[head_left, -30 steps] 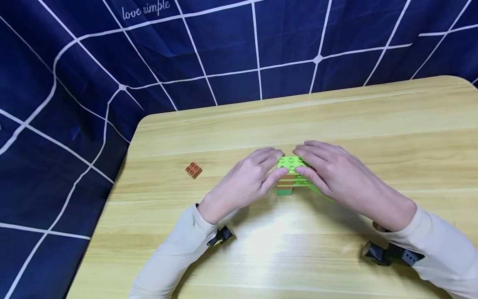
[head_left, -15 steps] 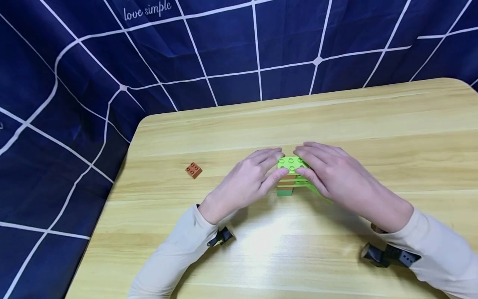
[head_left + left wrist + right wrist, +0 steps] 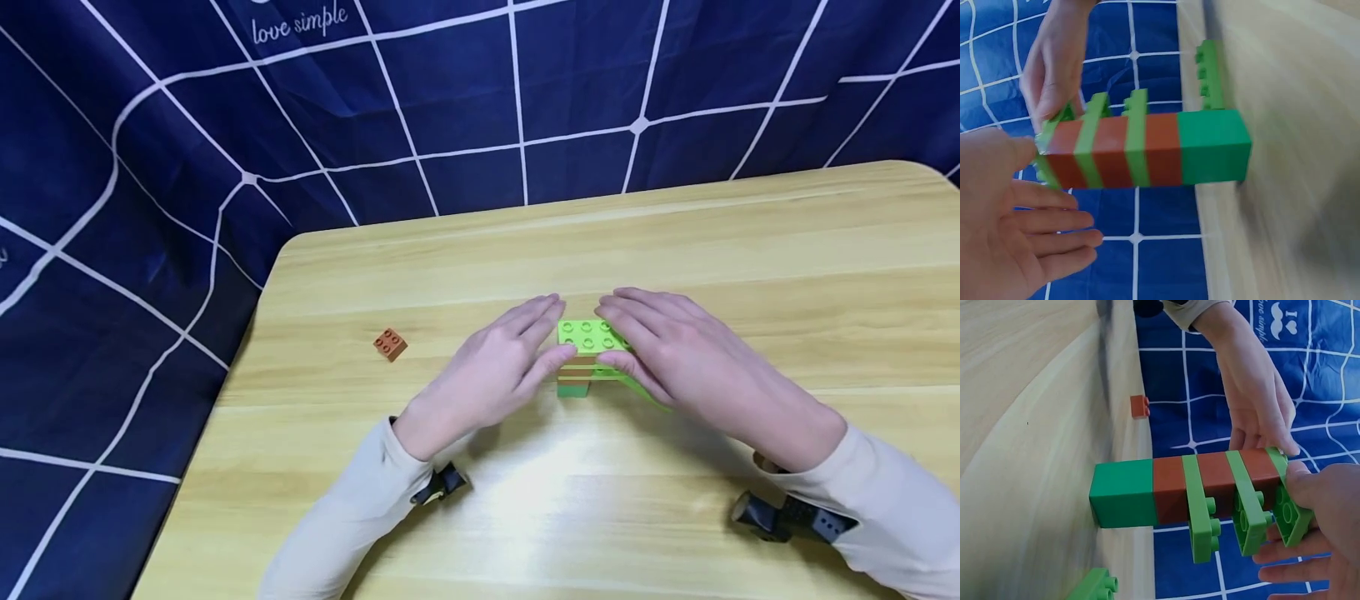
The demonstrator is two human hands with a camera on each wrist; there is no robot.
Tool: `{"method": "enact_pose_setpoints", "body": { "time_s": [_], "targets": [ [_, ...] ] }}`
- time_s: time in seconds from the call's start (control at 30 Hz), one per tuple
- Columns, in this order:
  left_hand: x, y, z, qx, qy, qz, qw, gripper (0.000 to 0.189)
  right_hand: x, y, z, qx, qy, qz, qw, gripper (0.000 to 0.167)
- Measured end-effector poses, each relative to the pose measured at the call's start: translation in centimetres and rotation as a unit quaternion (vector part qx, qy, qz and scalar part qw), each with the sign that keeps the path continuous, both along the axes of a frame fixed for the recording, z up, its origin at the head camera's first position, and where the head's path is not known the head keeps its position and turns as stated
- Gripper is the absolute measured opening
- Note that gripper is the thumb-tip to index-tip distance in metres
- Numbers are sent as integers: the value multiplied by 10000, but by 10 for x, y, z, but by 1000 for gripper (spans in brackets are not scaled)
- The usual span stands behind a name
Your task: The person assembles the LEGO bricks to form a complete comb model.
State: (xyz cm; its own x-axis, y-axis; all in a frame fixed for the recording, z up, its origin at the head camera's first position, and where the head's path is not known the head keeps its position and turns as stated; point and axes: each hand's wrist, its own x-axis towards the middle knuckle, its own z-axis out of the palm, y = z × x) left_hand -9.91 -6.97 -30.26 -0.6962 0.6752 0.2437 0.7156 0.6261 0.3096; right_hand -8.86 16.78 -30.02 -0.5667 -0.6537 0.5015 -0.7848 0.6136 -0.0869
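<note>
A toy-brick tower stands upright on the table, with a dark green block (image 3: 1215, 147) at its base and orange-brown bricks (image 3: 1169, 489) alternating with lime green plates (image 3: 1247, 506) above. Its top plate (image 3: 587, 335) shows several studs and is partly covered on the right. My left hand (image 3: 487, 362) is at the tower's left side, thumb by the top plate's near corner and fingers extended. On the other side, my right hand (image 3: 690, 362) lies over the plate's right end. Its thumb touches the plate, while the fingers stretch out beyond it.
A loose orange-brown brick (image 3: 391, 344) lies on the table (image 3: 337, 283) left of the tower. Another lime green piece (image 3: 1211, 75) rests on the tabletop near the base. Behind the table hangs a blue curtain (image 3: 465, 92) with white lines.
Both hands have eased slightly apart along the top plate, the right one to the right and the left one's fingertips to the left. More studs show now. The tower stands where it was.
</note>
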Motion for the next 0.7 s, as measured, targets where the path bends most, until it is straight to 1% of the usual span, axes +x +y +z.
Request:
{"method": "enact_pose_setpoints", "body": {
  "time_s": [0.07,0.13,0.23,0.3,0.37,0.43,0.47,0.53,0.57,0.63,0.7],
  "targets": [
    [-1,-11,0,-69,-140,133,9998,59,0,-1,-1,48,-44,-15,10000,70],
    [-2,-25,-1,-133,-273,351,9989,62,2,-2,-1,115,-134,-73,9998,70],
    [-5,-53,-3,-307,-477,823,9950,64,3,-2,-1,218,-242,-129,9994,70],
    [-6,-74,-5,-527,-684,1232,9886,64,4,-2,0,277,-227,-130,9993,70],
    [-8,-94,-6,-750,-876,1622,9800,63,3,-2,0,313,-183,-109,9993,70],
    [-10,-111,-8,-946,-1054,1940,9707,62,3,-2,1,341,-130,-95,9993,71],
    [-11,-119,-10,-1019,-1108,2041,9673,62,3,-2,1,361,-122,-92,9992,71],
    [-11,-131,-14,-1088,-1157,2154,9635,60,3,-2,1,398,-122,-90,9991,71],
    [-12,-135,-16,-1089,-1151,2171,9632,59,3,-2,1,413,-135,-93,9990,71],
    [-12,-142,-22,-1016,-1064,2160,9652,54,3,-2,1,442,-161,-100,9988,71],
    [-13,-145,-28,-825,-924,2102,9698,41,3,-2,1,465,-185,-107,9987,72]
  ]
}}
